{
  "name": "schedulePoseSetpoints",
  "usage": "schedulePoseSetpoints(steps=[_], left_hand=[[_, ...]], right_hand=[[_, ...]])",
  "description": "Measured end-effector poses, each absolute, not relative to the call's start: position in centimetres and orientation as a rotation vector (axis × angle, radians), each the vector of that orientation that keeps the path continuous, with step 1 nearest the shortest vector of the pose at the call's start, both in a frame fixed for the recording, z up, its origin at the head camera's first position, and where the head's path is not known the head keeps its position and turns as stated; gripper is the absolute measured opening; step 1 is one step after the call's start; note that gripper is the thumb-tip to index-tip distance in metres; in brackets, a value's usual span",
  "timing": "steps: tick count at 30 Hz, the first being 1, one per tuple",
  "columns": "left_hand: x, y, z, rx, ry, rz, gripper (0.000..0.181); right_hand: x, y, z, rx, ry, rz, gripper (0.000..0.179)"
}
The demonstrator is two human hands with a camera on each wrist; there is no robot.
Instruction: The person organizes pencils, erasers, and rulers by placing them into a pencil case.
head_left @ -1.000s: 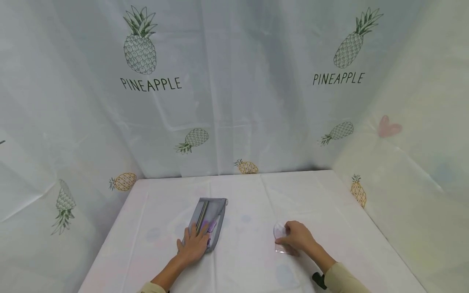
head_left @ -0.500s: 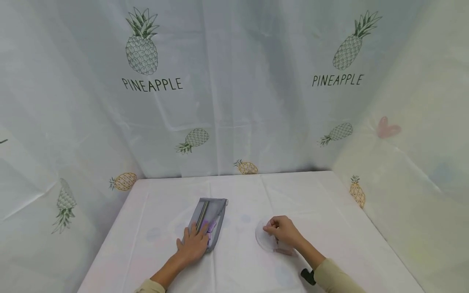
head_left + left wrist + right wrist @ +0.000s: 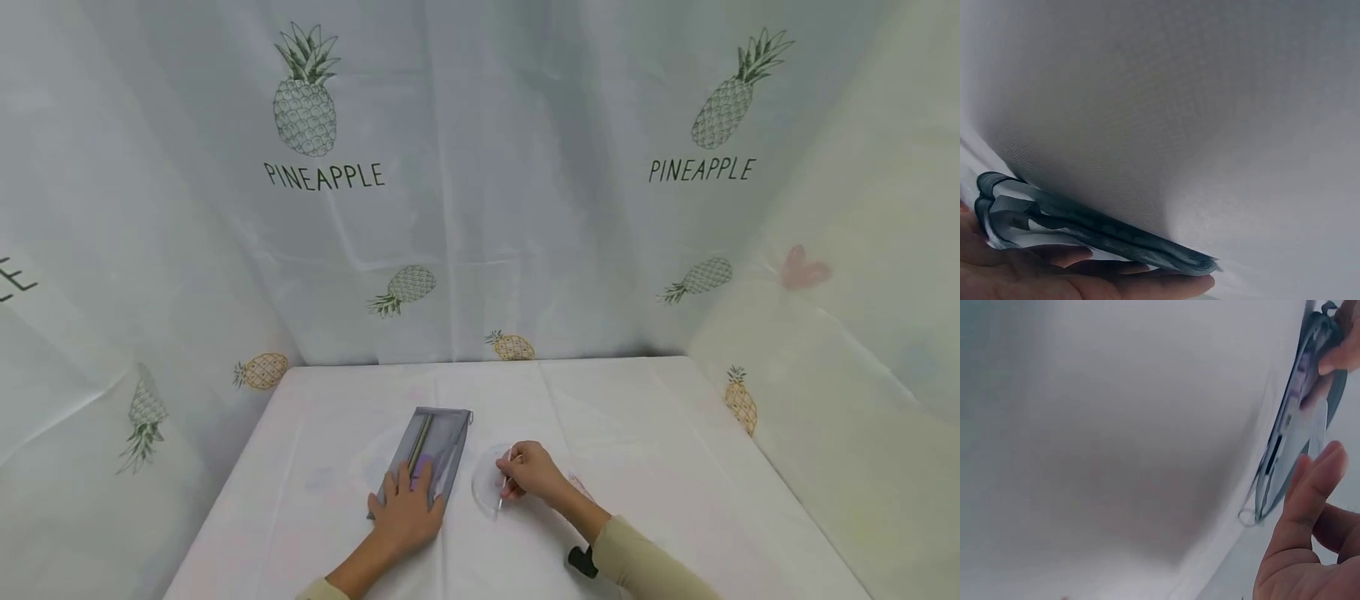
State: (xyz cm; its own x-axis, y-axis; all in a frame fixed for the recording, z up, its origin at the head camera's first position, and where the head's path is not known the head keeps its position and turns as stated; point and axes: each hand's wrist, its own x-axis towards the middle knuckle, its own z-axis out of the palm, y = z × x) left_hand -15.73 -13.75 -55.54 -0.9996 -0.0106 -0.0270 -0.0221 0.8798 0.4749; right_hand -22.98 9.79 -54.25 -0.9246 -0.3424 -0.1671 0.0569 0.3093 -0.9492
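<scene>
A grey mesh pencil case with a long zip lies on the table, purple contents showing through it. My left hand rests on its near end, fingers spread and fairly straight. In the right wrist view the left thumb is at the case's gaping side. From the left wrist view, the left fingers lie along the folded mesh. My right hand pinches a clear, half-round protractor by its straight edge, just right of the case. In the right wrist view the protractor's edge rises beyond the fingertips.
Partly hidden behind the right forearm, something with reddish marks lies on the white tabletop. A black wrist camera sits under the right wrist. Curtains printed with pineapples hang behind and at both sides.
My right hand has picked up the protractor and carried it left towards the pencil case. The left hand has stayed on the case, which now looks flatter with its gap less visible from above.
</scene>
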Motion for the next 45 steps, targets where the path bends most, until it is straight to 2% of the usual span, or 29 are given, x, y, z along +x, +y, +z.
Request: schedulePoseSetpoints(steps=[10, 34, 45], left_hand=[[-15.9, -13.9, -55.3, -0.134, 2.950, 0.948, 0.050], [-16.0, -14.3, -54.7, -0.145, 2.931, 0.994, 0.051], [-16.1, -14.5, -54.9, -0.134, 2.919, 0.984, 0.050]], right_hand=[[-23.4, 5.5, -55.3, -0.137, 2.114, -1.729, 0.012], [-23.8, -0.3, -55.8, -0.179, 2.111, -1.772, 0.015], [-24.5, -1.5, -56.3, -0.292, 2.394, -1.608, 0.026]])
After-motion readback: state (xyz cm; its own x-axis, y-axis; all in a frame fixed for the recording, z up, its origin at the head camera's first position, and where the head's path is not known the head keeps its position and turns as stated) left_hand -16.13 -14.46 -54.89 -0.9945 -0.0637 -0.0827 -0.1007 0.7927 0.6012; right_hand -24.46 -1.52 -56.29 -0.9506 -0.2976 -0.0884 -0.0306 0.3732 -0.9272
